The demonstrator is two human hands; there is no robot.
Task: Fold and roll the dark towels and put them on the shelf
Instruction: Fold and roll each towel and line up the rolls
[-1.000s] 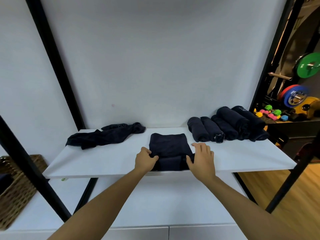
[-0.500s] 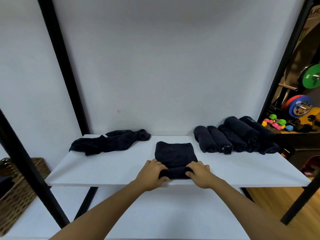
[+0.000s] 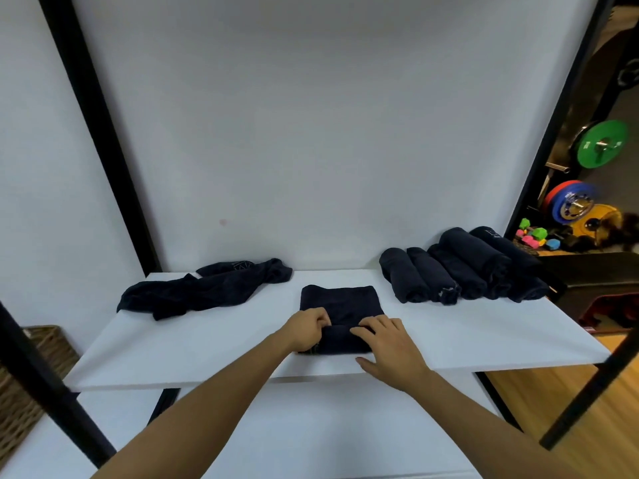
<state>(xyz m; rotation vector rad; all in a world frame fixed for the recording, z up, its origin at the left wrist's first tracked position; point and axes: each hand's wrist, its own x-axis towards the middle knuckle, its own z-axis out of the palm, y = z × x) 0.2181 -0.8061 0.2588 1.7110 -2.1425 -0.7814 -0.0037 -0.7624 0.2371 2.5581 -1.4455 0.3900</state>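
A folded dark towel [image 3: 340,302] lies in the middle of the white shelf [image 3: 193,344], its near end rolled up into a thick roll. My left hand [image 3: 306,328] grips the left part of that roll with curled fingers. My right hand [image 3: 389,340] lies over the right part, fingers spread on the roll and thumb on the shelf. An unfolded dark towel [image 3: 204,290] lies crumpled at the back left. Several rolled dark towels [image 3: 460,267] sit side by side at the back right.
Black frame posts [image 3: 100,133] slant up on both sides of the shelf. A wicker basket [image 3: 31,378] stands low at the left. A lower white shelf [image 3: 311,420] lies under my forearms. Weight plates [image 3: 603,143] and coloured dumbbells are beyond the right post.
The roll at the towel's near end has grown thicker and moved away from me, leaving less flat towel. Both hands have advanced with it.
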